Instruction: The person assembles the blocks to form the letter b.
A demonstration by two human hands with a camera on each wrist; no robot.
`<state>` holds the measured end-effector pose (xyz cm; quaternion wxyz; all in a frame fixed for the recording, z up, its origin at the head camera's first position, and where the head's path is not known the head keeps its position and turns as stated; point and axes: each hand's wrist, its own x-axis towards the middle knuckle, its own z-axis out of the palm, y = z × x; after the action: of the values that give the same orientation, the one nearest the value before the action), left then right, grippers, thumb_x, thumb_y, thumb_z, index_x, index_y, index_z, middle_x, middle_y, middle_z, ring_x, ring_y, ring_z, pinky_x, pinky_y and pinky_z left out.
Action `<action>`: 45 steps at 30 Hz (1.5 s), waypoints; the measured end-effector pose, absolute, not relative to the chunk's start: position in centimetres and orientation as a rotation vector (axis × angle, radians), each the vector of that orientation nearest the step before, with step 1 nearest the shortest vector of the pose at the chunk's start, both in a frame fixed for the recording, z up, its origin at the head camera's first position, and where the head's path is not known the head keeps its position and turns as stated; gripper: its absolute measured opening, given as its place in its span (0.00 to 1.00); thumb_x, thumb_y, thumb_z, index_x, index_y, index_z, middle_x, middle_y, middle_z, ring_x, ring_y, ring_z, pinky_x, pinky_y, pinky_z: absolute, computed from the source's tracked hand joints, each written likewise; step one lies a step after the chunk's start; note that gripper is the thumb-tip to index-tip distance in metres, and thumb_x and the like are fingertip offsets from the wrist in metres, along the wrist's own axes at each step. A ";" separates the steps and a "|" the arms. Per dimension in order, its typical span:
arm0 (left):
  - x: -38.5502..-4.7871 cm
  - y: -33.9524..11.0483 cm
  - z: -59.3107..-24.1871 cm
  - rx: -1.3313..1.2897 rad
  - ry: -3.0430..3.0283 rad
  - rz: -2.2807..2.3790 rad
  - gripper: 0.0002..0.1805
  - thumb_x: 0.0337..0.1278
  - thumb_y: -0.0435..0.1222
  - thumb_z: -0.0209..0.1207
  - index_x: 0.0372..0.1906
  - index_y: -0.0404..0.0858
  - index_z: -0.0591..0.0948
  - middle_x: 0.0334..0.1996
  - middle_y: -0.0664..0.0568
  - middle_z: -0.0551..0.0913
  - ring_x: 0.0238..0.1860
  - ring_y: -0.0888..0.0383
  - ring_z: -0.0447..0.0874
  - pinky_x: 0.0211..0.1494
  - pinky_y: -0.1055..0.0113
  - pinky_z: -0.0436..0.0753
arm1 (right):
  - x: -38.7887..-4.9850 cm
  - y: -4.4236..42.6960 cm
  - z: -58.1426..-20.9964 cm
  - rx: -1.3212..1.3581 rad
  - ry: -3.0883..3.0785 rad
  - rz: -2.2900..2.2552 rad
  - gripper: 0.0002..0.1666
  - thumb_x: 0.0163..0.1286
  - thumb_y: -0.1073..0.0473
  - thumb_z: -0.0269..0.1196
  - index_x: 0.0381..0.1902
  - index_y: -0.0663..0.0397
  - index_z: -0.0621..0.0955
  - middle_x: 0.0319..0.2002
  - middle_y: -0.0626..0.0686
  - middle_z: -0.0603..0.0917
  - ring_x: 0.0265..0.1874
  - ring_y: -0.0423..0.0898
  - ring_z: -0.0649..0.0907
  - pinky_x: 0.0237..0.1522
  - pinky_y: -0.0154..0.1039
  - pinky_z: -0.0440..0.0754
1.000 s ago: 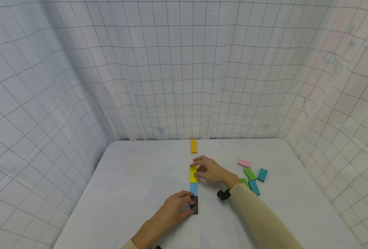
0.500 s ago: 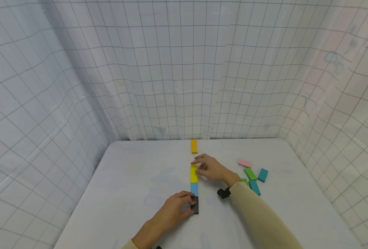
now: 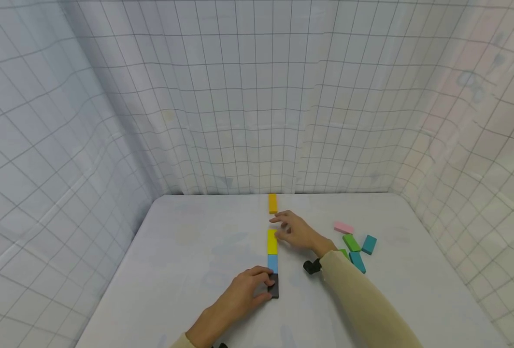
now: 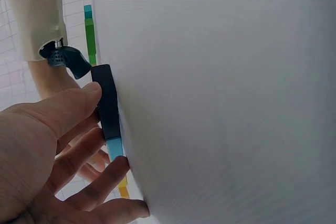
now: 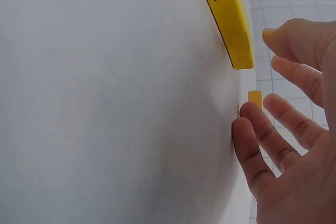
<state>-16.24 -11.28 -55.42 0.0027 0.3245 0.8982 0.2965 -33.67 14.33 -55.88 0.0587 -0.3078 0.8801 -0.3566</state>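
Reaching farther from the person than half a second ago, the right hand [image 3: 299, 233] is now extending past the far end of the yellow block [image 3: 272, 244]. That block is lying on the worktop [image 3: 196, 270], its near end touching the light-blue block [image 3: 272, 264], which in turn is touching the black block [image 4: 107, 106]. Judging by this layout, three blocks are already sitting joined in a straight line, while the orange block [image 3: 273, 204] is lying farther along, a gap separating it from the yellow one. The right hand's grip is standing apart, holding nothing, its thumb just beside the yellow block and its fingers curving over the gap. At the near end the left hand [image 3: 243, 291] is holding the black block, thumb and forefinger bearing on it. Off to the right, the pink block [image 3: 344, 227], the farther green block [image 3: 351, 243], the nearer green block [image 3: 343, 253], the outer teal block [image 3: 369, 244] and the inner teal block [image 3: 357, 262] are lying loose, seemingly unused; behind, a gridded curtain [image 3: 257, 111] is hanging
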 end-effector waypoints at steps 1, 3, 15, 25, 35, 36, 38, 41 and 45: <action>-16.2 -11.3 -55.4 1.012 2.816 0.930 0.10 0.72 0.35 0.81 0.52 0.42 0.92 0.70 0.45 0.91 0.65 0.41 0.94 0.66 0.45 0.95 | -33.7 14.3 -55.9 -0.922 2.664 -1.088 0.28 0.88 0.57 0.69 0.80 0.57 0.83 0.85 0.65 0.74 0.65 0.58 0.87 0.67 0.55 0.91; -16.2 -11.2 -55.3 1.002 2.815 0.931 0.10 0.72 0.35 0.81 0.52 0.42 0.92 0.70 0.45 0.91 0.65 0.41 0.94 0.66 0.45 0.95 | -33.9 14.3 -55.9 -0.910 2.665 -1.099 0.28 0.88 0.58 0.69 0.80 0.57 0.82 0.85 0.65 0.74 0.66 0.59 0.86 0.68 0.57 0.91; -16.1 -11.1 -55.5 0.965 2.815 0.918 0.10 0.72 0.34 0.80 0.52 0.42 0.92 0.70 0.45 0.90 0.67 0.42 0.94 0.68 0.46 0.95 | -34.7 13.9 -55.7 -0.883 2.699 -1.063 0.34 0.88 0.58 0.68 0.86 0.58 0.76 0.86 0.66 0.73 0.70 0.63 0.85 0.70 0.60 0.91; -16.3 -11.1 -55.6 0.977 2.809 0.924 0.11 0.72 0.34 0.80 0.52 0.42 0.92 0.70 0.45 0.90 0.66 0.43 0.94 0.68 0.46 0.95 | -35.8 13.7 -56.0 -0.874 2.718 -0.994 0.36 0.89 0.55 0.66 0.88 0.58 0.74 0.90 0.66 0.68 0.72 0.64 0.84 0.72 0.61 0.89; -16.2 -11.1 -55.7 0.936 2.807 0.910 0.11 0.71 0.34 0.81 0.52 0.43 0.92 0.71 0.46 0.90 0.67 0.44 0.93 0.69 0.46 0.94 | -38.2 14.2 -58.7 -0.975 2.744 -0.978 0.38 0.91 0.44 0.64 0.88 0.55 0.74 0.90 0.62 0.70 0.68 0.57 0.85 0.66 0.49 0.89; -16.2 -11.1 -55.7 0.936 2.808 0.911 0.11 0.71 0.34 0.81 0.52 0.43 0.92 0.71 0.46 0.90 0.67 0.44 0.93 0.69 0.46 0.94 | -38.2 14.2 -58.6 -0.965 2.736 -0.984 0.38 0.91 0.44 0.64 0.88 0.55 0.74 0.90 0.62 0.70 0.69 0.58 0.85 0.67 0.51 0.89; -16.2 -11.1 -55.7 0.938 2.808 0.916 0.11 0.71 0.34 0.81 0.52 0.43 0.92 0.71 0.46 0.90 0.67 0.44 0.93 0.69 0.46 0.94 | -38.6 14.3 -59.1 -0.982 2.755 -0.975 0.36 0.91 0.46 0.63 0.87 0.56 0.75 0.89 0.62 0.71 0.68 0.58 0.86 0.67 0.52 0.89; -16.2 -11.1 -55.6 0.945 2.810 0.919 0.11 0.71 0.34 0.81 0.52 0.43 0.92 0.71 0.46 0.90 0.67 0.44 0.94 0.69 0.46 0.94 | -38.7 14.3 -59.1 -0.976 2.765 -0.973 0.34 0.91 0.51 0.60 0.86 0.58 0.76 0.88 0.64 0.72 0.68 0.60 0.87 0.69 0.55 0.89; -16.1 -11.1 -55.7 0.950 2.814 0.917 0.10 0.71 0.34 0.81 0.52 0.43 0.92 0.71 0.46 0.90 0.67 0.44 0.94 0.68 0.47 0.95 | -39.0 14.2 -59.8 -0.965 2.784 -0.976 0.32 0.92 0.55 0.56 0.86 0.58 0.76 0.87 0.64 0.73 0.68 0.59 0.87 0.73 0.57 0.88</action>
<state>-16.09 -11.11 -55.68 0.0164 0.3055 0.9052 0.2950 -39.03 14.23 -59.78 0.0186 -0.3108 0.8968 -0.3144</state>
